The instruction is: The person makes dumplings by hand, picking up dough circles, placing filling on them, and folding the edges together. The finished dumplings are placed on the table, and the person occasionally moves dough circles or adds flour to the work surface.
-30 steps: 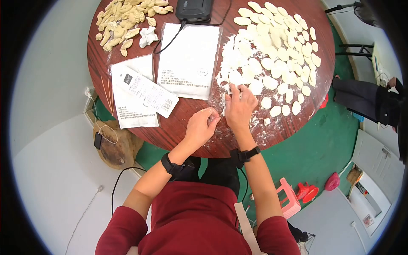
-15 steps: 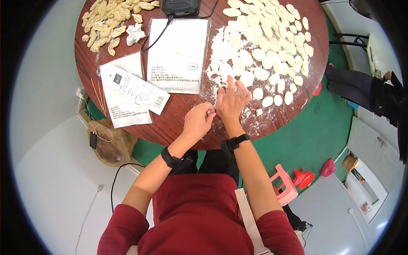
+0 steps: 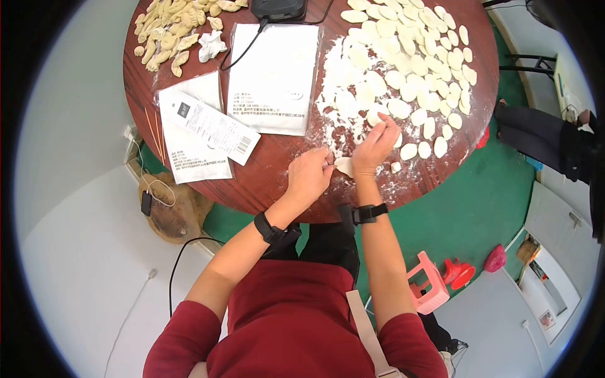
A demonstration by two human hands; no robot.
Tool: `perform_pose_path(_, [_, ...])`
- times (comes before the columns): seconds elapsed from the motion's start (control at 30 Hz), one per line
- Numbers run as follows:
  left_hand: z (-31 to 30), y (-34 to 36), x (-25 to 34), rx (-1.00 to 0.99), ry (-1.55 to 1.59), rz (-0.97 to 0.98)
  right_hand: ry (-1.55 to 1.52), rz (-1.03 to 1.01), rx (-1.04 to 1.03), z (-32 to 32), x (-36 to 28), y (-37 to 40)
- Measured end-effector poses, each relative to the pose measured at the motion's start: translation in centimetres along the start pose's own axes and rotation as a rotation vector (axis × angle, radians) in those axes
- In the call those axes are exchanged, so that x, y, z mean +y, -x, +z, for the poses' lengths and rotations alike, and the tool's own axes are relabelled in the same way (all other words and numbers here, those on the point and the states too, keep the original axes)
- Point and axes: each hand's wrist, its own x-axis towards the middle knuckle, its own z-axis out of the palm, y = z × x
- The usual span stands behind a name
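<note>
On the round wooden table, my left hand [image 3: 309,175] is curled closed near the front edge, with its fingertips around something small and dark that I cannot make out. A flat piece of pale dough [image 3: 343,166] lies between my two hands. To the right, my right hand [image 3: 376,150] reaches forward with its fingers stretched out and close together. Its fingertips are beside or over a round dough wrapper [image 3: 375,114]. White flour [image 3: 334,79] and many more flat wrappers [image 3: 418,65] spread beyond it.
Folded dough pieces [image 3: 170,33] lie at the back left of the table [image 3: 268,165]. Printed packets [image 3: 274,82] and a label card [image 3: 214,132] lie left of centre, by a black device [image 3: 278,7]. A pink stool [image 3: 430,285] stands below; another person's legs [image 3: 535,135] show right.
My right hand has moved right and its fingers have drawn together, and the dough piece between the hands now shows. The view has shifted slightly, so the table appears further right.
</note>
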Motion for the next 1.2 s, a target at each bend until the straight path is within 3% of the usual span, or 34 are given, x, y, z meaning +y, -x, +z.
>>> perform_pose_path(0.03, [0.1,0.1,-0.1,0.015,0.013,0.013,-0.002,0.009,-0.001,-0.8,0.0,-0.4])
perform_pose_path(0.1, [0.3,0.3,-0.3,0.021,0.023,0.025,-0.139,0.067,-0.232,-2.7,-0.2,-1.1])
perform_pose_path(0.17, [0.1,0.4,-0.1,0.028,0.033,0.010,-0.150,0.152,-0.277,-3.9,-0.5,-1.1])
perform_pose_path(0.23, [-0.1,0.5,-0.1,0.029,0.045,-0.003,0.280,-0.381,-0.402,-4.6,0.6,-0.8])
perform_pose_path(0.47, [-1.8,0.9,-0.2,0.050,0.033,0.000,0.334,-0.622,-0.426,-0.2,-1.1,1.4])
perform_pose_path(0.73, [-3.3,0.6,0.0,-0.024,-0.018,-0.091,0.362,-0.766,-0.461,-1.4,-0.5,3.5])
perform_pose_path(0.83, [-2.5,0.6,-0.4,0.106,-0.075,0.073,0.224,-0.708,-0.517,-1.6,-0.7,3.3])
perform_pose_path(0.9, [-1.7,0.2,-0.1,0.090,-0.043,0.067,0.139,-0.650,-0.488,-1.5,-0.6,2.7])
perform_pose_path(0.97, [-0.9,-0.1,0.6,0.092,0.031,0.131,0.027,-0.376,-0.322,-1.3,-0.5,2.3])
perform_pose_path(1.1, [0.8,-0.7,0.8,0.063,-0.048,0.220,0.019,-0.233,-0.275,-4.8,-0.4,-1.1])
perform_pose_path(1.2, [0.8,-0.8,1.7,0.008,-0.030,0.177,0.156,-0.190,-0.359,-9.5,1.2,-3.1])
